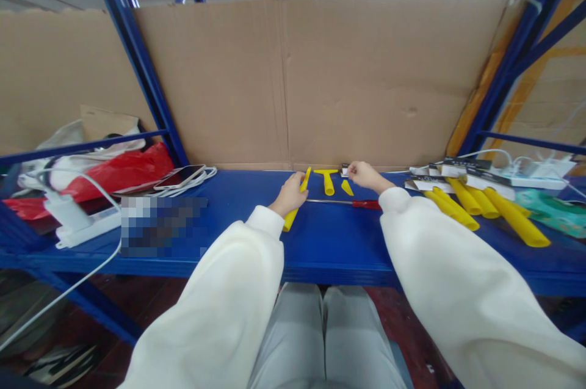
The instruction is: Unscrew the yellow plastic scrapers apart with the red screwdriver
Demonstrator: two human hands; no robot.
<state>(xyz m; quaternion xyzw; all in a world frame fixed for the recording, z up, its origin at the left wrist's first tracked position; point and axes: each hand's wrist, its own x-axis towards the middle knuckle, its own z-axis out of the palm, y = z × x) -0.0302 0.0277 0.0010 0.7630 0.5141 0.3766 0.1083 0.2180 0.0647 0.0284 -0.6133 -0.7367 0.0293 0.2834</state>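
My left hand (pixel 292 193) is wrapped round a yellow tube-handled tool (pixel 289 221), which stands tilted; its upper end shows above my fingers. To the right a yellow T-shaped piece (pixel 328 182) lies on the blue table. My right hand (pixel 364 175) has its fingers pinched together beside a small black-and-white box (pixel 345 170); whatever is between the fingertips is too small to make out. Just below that hand lies a small pointed yellow piece (pixel 347 187). A screwdriver (pixel 366 204) with a red handle lies across the table in front, its shaft pointing toward my left hand.
Several yellow tube handles (pixel 517 218) and black-and-white boxes (pixel 476 175) lie at the right, near a white power strip (pixel 535 180) and a green packet (pixel 553 212). At the left are a phone (pixel 180 176), cables, a red bag (pixel 123 175) and another power strip (pixel 89 227). Cardboard (pixel 366 83) stands behind.
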